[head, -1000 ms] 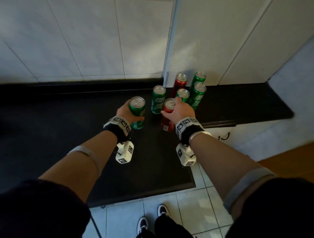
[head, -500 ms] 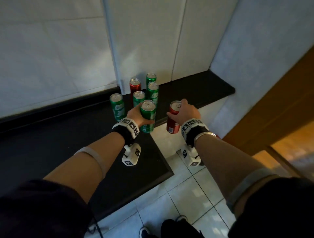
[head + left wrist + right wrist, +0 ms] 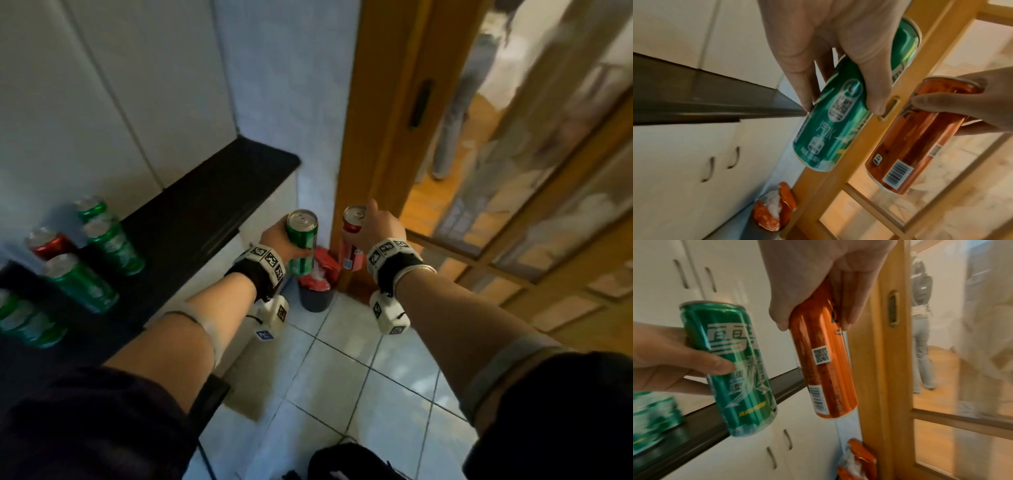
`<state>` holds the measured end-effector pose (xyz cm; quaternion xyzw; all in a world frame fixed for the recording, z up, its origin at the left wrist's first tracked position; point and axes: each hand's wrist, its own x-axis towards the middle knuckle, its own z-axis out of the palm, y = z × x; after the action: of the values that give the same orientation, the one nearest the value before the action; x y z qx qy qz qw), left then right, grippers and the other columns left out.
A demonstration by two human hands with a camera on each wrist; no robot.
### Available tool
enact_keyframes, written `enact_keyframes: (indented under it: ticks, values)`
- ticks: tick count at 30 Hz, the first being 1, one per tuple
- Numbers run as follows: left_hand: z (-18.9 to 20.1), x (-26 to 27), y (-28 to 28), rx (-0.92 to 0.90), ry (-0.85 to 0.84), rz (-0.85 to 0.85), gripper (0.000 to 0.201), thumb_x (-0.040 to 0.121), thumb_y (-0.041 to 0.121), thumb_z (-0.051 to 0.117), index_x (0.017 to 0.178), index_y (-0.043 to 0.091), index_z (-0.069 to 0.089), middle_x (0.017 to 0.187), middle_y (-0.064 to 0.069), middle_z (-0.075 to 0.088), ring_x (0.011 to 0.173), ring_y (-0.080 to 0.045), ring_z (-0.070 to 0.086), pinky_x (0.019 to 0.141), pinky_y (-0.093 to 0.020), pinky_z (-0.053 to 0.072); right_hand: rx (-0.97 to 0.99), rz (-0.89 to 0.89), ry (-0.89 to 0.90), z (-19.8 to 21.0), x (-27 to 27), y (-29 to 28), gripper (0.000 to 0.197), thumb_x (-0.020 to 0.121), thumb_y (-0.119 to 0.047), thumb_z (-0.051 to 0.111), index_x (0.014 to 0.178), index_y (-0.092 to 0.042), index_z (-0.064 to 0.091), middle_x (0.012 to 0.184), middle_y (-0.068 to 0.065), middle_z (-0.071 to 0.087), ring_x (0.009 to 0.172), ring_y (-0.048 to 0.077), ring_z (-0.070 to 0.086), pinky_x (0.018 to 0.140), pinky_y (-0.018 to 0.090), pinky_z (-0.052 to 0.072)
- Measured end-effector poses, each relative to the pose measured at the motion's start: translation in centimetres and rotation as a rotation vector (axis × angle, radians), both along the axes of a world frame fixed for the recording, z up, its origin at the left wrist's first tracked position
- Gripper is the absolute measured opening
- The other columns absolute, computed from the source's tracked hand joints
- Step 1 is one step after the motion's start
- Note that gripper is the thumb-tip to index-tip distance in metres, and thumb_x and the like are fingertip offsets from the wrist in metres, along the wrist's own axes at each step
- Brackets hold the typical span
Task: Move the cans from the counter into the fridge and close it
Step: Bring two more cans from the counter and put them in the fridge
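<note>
Both hands now off the counter [image 3: 219, 192] — left hand [image 3: 277, 240] grips the green can [image 3: 301, 243]; right hand [image 3: 380, 229] grips the red can [image 3: 352, 240]; five cans, seemingly, stay behind.

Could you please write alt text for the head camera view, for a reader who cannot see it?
The left hand holds a green can and the right hand a red can above a tiled floor; more cans stand on the black counter.

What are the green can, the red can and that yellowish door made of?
Green can and red can: probably thin metal, given the silver tops and shiny streaks on the painted sides. Door: looks like varnished wood, warm honey colour, with glass panes.
</note>
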<state>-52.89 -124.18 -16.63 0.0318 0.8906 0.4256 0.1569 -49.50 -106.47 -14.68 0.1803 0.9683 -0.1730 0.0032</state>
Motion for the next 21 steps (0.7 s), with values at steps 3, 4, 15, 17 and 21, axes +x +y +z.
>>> enact_keyframes:
  ticks: [3,4,15,17,21]
  values:
    - [-0.3,-0.3,7.1,0.036,-0.017,-0.105,0.073,0.064,0.009,0.083,0.129,0.015,0.049,0.133,-0.008,0.057,0.128,-0.026,0.049,0.11,-0.04,0.036,-0.003,-0.088,0.035,-0.4,1.7,6.8,0.065,0.081,-0.05,0.066,0.128,-0.015,0.039,0.11,0.011,0.064,0.094,0.03,0.064,0.069,0.034,0.053]
    - [-0.6,-0.3,9.3,0.039,-0.022,-0.143,0.074,0.064,0.01,0.083,0.13,0.014,0.049,0.133,-0.008,0.057,0.128,-0.026,0.049,0.109,-0.04,0.036,0.006,-0.118,0.033,-0.5,2.4,9.0,0.065,0.081,-0.051,0.065,0.128,-0.014,0.039,0.11,0.011,0.065,0.094,0.031,0.064,0.067,0.032,0.05]
    - [-3.9,2.9,32.5,0.093,-0.128,-0.571,0.081,0.06,0.008,0.085,0.131,0.008,0.047,0.134,-0.011,0.056,0.127,-0.026,0.049,0.109,-0.042,0.038,0.005,-0.56,-0.009,-3.5,13.0,27.9,0.074,0.078,-0.058,0.064,0.129,-0.011,0.038,0.111,0.013,0.065,0.098,0.032,0.064,0.074,0.035,0.051]
    - [-4.2,3.8,36.4,0.081,-0.124,-0.661,0.08,0.059,0.01,0.086,0.13,0.009,0.048,0.133,-0.009,0.057,0.126,-0.025,0.051,0.108,-0.041,0.039,0.014,-0.639,-0.025,-4.0,14.9,30.6,0.077,0.078,-0.06,0.063,0.131,-0.011,0.037,0.11,0.013,0.065,0.097,0.032,0.064,0.076,0.038,0.055]
    - [-4.8,5.3,44.0,0.063,-0.122,-0.827,0.081,0.06,0.01,0.086,0.131,0.014,0.047,0.132,-0.007,0.058,0.125,-0.024,0.051,0.107,-0.041,0.04,0.02,-0.81,-0.067,-4.4,18.2,35.7,0.075,0.078,-0.061,0.062,0.127,-0.01,0.038,0.107,0.012,0.065,0.095,0.032,0.064,0.076,0.039,0.055]
